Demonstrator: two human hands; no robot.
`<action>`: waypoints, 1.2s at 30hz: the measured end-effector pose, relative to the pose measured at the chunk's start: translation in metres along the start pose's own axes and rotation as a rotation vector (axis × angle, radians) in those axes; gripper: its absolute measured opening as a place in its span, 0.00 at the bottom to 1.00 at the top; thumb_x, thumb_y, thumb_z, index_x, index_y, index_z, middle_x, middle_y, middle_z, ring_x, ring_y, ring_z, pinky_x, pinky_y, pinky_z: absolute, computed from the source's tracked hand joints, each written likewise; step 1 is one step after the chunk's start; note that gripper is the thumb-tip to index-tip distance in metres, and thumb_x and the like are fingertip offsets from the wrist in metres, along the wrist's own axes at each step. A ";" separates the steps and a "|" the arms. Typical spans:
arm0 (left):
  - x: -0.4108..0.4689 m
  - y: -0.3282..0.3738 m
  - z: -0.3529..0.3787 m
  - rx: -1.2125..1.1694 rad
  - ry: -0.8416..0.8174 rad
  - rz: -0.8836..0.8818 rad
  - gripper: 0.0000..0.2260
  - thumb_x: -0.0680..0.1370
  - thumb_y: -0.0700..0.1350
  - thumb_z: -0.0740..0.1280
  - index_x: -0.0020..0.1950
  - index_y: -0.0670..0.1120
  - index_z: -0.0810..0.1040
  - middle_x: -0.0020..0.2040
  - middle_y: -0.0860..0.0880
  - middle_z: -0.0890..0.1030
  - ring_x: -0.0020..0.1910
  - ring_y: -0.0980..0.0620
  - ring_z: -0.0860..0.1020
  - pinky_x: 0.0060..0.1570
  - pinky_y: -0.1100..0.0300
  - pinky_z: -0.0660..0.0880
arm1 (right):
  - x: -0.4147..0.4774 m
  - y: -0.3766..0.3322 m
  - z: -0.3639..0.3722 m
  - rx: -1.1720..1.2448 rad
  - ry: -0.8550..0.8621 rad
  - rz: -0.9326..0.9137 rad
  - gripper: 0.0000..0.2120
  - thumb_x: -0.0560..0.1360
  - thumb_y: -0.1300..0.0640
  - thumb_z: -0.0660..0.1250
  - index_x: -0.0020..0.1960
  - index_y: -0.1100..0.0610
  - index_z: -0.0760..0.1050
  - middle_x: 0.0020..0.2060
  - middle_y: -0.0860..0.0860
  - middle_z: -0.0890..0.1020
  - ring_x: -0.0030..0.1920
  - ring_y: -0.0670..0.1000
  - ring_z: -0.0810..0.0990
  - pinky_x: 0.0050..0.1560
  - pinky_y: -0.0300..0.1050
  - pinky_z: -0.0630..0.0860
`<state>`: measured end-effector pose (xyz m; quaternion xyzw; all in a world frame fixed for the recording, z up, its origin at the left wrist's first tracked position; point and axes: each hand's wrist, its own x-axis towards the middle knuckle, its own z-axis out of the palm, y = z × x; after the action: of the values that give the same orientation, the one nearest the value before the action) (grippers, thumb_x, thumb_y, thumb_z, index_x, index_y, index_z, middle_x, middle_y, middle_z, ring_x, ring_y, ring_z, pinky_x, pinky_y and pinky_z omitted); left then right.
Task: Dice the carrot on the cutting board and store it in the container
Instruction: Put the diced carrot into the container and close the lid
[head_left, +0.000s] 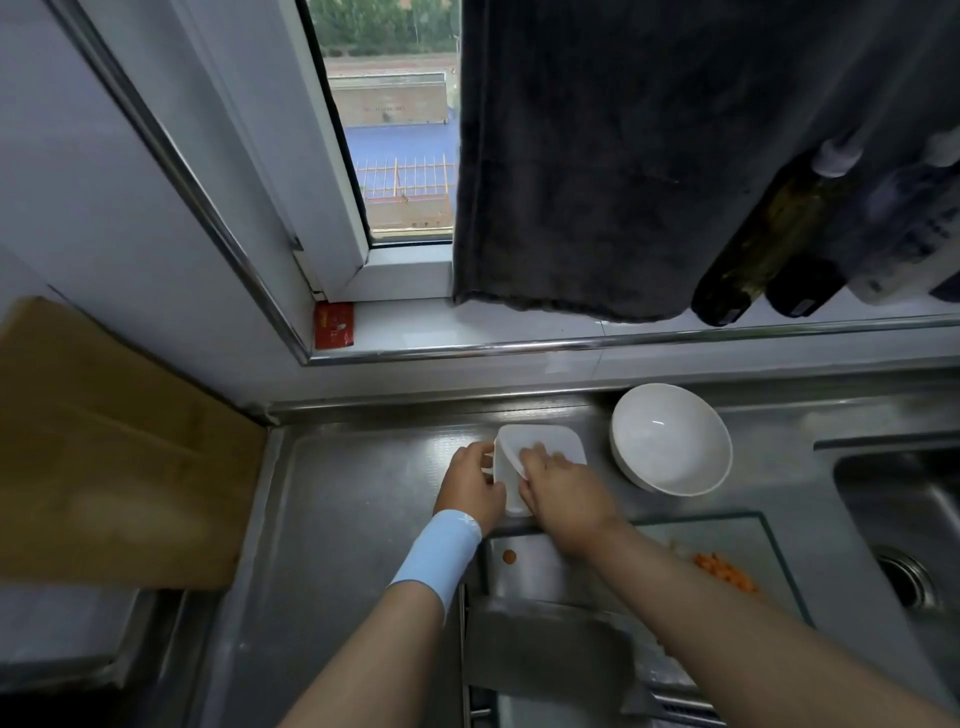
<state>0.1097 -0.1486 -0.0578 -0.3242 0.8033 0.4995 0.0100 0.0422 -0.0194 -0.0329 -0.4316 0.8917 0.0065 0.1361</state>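
Dicing: looks done; carrot pile (724, 571) lies on the cutting board (737, 535).
Storing: pending; left hand (470, 483) fingers curl round the container (506, 483), right hand (561, 499) pinches its lid (545, 441).

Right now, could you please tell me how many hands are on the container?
2: the left hand holds the container by its left side, and the right hand rests over its top.

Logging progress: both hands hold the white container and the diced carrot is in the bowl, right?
No: the head view shows the diced carrot on the cutting board; the bowl is empty. Left hand and right hand do hold the white container.
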 end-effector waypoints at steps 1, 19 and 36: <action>-0.002 -0.002 0.000 -0.004 0.001 -0.020 0.18 0.73 0.37 0.67 0.62 0.51 0.73 0.56 0.52 0.76 0.46 0.57 0.79 0.47 0.62 0.78 | -0.003 0.002 -0.002 0.010 0.033 -0.008 0.20 0.85 0.50 0.51 0.73 0.59 0.63 0.69 0.58 0.73 0.60 0.59 0.77 0.52 0.51 0.75; -0.043 -0.001 -0.055 0.097 0.430 0.450 0.25 0.73 0.39 0.68 0.69 0.51 0.68 0.66 0.54 0.70 0.65 0.54 0.68 0.64 0.60 0.66 | -0.003 -0.030 -0.048 0.445 0.457 -0.075 0.10 0.82 0.50 0.61 0.57 0.51 0.78 0.50 0.46 0.81 0.51 0.50 0.75 0.46 0.46 0.71; -0.044 -0.053 -0.066 0.380 0.212 0.161 0.24 0.79 0.45 0.64 0.74 0.50 0.63 0.72 0.51 0.63 0.71 0.50 0.61 0.70 0.57 0.61 | -0.015 -0.073 0.002 0.686 -0.131 0.171 0.30 0.81 0.63 0.62 0.80 0.55 0.56 0.76 0.54 0.65 0.73 0.55 0.69 0.73 0.47 0.66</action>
<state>0.1930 -0.1955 -0.0521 -0.3021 0.9027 0.3016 -0.0536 0.1073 -0.0536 -0.0233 -0.2834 0.8641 -0.2544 0.3290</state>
